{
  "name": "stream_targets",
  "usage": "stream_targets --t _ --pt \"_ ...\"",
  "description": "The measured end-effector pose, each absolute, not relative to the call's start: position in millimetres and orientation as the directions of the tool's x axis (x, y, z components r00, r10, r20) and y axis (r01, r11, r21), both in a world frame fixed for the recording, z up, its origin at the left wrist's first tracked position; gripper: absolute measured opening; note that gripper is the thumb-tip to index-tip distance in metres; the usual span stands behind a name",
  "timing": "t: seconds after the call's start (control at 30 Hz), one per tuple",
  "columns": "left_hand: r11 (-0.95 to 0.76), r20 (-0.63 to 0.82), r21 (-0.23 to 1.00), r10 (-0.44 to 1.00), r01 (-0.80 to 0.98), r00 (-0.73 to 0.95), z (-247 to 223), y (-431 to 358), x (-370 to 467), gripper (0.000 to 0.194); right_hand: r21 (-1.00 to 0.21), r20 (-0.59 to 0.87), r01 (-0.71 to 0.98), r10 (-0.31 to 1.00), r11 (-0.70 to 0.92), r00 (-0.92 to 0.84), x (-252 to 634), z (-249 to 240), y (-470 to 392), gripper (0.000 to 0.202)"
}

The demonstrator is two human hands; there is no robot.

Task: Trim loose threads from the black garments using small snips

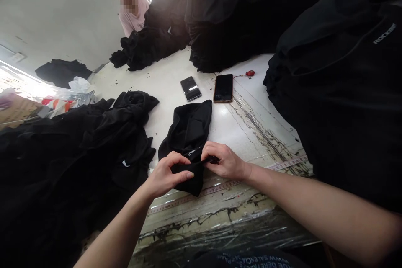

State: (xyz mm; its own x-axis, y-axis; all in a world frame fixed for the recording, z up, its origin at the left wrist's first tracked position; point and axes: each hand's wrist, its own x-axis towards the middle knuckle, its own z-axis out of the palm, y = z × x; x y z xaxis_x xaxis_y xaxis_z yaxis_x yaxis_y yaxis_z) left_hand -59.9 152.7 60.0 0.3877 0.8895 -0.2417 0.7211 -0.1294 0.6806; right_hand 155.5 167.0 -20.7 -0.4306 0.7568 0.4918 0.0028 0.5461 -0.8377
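Note:
A small black cloth piece [191,123] with white lettering lies on the worktable in front of me, and its near edge is gathered up between my hands. My left hand [171,171] grips this edge from the left, thumb in front and fingers behind. From the right, my right hand [224,160] pinches the same edge with thumb and forefinger, close to the lettering. A small dark shape shows under the right fingers; whether it is a fold or a tool I cannot tell.
Beyond the cloth lie a silver-grey phone [190,88] and a black phone [223,88] with a red charm [250,73]. Black garments are heaped at left [78,146], right [339,92] and back [220,16]. A tape measure [220,187] crosses the worn table. A person [135,14] is behind.

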Motion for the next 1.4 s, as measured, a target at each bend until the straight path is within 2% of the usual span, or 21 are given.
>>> stream_targets --t 0.17,0.37,0.53,0.77,1.4 --pt "-0.103 -0.243 0.668 0.906 0.737 0.346 54 151 -54 0.014 -0.826 0.500 0.031 0.757 0.563 -0.421 155 -21 167 0.020" --pt "-0.041 -0.268 0.691 0.913 0.722 0.308 51 151 -48 0.010 -0.825 0.506 0.045 0.773 0.563 -0.383 155 -22 168 0.022" --pt "-0.016 -0.288 0.726 0.900 0.687 0.326 51 152 -50 0.013 -0.828 0.503 0.048 0.777 0.559 -0.377 155 -23 168 0.022" --pt "0.098 -0.348 0.798 0.880 0.595 0.322 49 151 -49 0.027 -0.832 0.495 0.055 0.783 0.552 -0.376 154 -23 167 0.022" --pt "0.353 -0.476 0.854 0.827 0.382 0.299 38 150 -53 0.031 -0.846 0.467 0.073 0.800 0.529 -0.377 154 -21 168 0.019"
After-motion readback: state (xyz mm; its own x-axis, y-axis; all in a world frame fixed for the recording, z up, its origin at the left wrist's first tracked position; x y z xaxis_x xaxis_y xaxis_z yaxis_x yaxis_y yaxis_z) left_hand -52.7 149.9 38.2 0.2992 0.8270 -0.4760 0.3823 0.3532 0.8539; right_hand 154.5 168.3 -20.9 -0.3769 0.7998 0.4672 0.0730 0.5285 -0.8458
